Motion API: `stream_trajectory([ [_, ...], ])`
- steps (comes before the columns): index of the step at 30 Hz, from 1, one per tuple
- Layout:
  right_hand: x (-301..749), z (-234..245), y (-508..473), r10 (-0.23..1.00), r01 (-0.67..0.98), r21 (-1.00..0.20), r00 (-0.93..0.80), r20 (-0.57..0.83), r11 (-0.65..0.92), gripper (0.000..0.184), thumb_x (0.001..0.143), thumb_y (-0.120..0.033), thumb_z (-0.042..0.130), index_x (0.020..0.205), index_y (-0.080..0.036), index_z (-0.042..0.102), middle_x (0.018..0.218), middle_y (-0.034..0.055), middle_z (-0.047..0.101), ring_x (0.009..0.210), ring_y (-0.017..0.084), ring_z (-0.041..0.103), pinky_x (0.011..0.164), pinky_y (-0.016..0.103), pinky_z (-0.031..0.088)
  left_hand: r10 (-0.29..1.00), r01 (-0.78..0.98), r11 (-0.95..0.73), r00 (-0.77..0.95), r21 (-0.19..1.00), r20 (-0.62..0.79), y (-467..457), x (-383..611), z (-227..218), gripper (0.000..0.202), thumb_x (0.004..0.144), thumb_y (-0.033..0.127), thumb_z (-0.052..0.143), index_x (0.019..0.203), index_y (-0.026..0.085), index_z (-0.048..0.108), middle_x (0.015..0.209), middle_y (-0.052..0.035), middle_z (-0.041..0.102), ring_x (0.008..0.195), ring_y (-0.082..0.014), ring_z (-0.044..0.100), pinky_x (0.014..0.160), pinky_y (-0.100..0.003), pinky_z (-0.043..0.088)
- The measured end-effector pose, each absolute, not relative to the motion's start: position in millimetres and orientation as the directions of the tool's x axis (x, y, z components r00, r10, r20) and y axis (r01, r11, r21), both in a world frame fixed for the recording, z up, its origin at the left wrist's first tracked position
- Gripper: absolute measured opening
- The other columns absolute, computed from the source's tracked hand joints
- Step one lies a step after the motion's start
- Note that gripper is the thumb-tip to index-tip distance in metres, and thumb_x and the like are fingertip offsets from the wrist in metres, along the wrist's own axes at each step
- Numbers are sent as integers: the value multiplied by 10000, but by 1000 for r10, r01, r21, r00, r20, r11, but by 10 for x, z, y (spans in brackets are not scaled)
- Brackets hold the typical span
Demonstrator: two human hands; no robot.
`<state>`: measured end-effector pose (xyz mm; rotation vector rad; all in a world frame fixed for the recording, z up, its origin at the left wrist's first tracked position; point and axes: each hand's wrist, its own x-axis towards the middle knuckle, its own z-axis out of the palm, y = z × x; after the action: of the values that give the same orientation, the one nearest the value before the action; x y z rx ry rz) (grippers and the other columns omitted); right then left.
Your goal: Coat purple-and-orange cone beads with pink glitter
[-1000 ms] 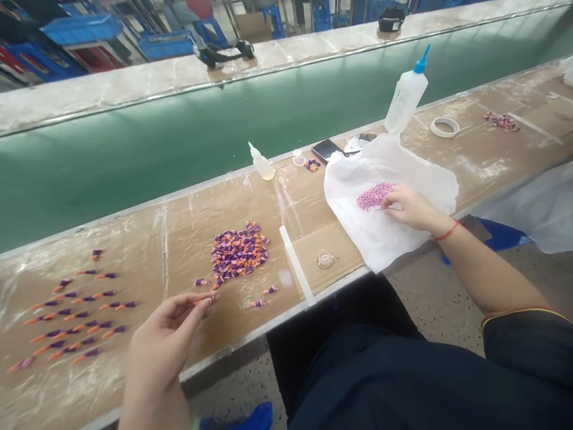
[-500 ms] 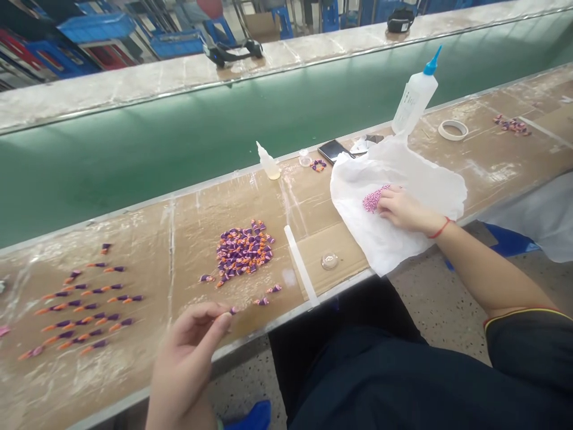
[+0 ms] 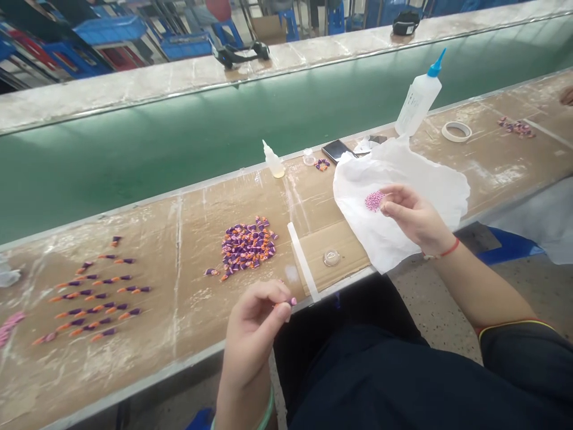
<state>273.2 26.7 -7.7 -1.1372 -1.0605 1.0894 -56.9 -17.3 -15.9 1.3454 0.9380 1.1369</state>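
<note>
One long worktop (image 3: 188, 298) runs left to right before me, with a green belt (image 3: 179, 131) beyond it. On its right part lies a white sheet (image 3: 403, 173) holding a small heap of pink beads (image 3: 373, 200); my right hand (image 3: 414, 218) hovers just beside that heap, fingers pinched together (on a bead or on nothing, I cannot tell). Far behind stands a glue bottle (image 3: 418, 98). A purple-and-orange pile (image 3: 248, 246) sits mid-worktop. At the near edge my left hand (image 3: 255, 325) has its fingers closed on one small purple-tipped piece (image 3: 290, 302).
</note>
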Motion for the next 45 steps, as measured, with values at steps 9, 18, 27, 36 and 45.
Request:
stream_trajectory([
  [9,2481,5,108,998,-306,-950,-45,-48,-59,239,770,-376,836,786,-223,653,745,-5,578,727,135,546,683,279,484,969,-96,-24,241,995,46,-191,-263,-217,184,847,355,743,813,179,701,708,-20,640,574,-104,538,538,-213,434],
  [18,2039,25,-34,996,-465,-885,-84,5,-34,206,799,-341,788,731,-220,636,825,-3,450,731,136,433,669,271,447,929,-208,107,370,972,-23,7,355,50,278,829,418,748,751,156,700,643,-8,628,523,-82,482,514,-219,417],
  [27,2052,44,-108,932,-68,-932,-37,360,357,132,877,-137,707,872,-265,736,832,-6,497,792,136,506,718,289,428,949,-261,56,313,964,30,-13,477,56,179,850,347,731,814,172,720,673,-7,651,567,-93,526,573,-224,467],
  [36,2063,145,-163,854,116,-846,-77,514,520,198,904,-110,619,1031,-252,672,867,14,617,813,170,588,738,337,492,889,48,-426,206,904,408,-51,440,87,125,894,197,625,773,185,651,690,-3,658,591,-108,550,581,-236,449],
  [45,2096,420,-236,878,404,-780,-251,408,478,129,836,-93,553,794,-203,607,703,-7,654,623,122,583,586,252,463,841,239,-520,312,820,443,-82,305,256,146,881,174,610,741,201,637,631,8,642,544,-112,523,554,-247,419],
])
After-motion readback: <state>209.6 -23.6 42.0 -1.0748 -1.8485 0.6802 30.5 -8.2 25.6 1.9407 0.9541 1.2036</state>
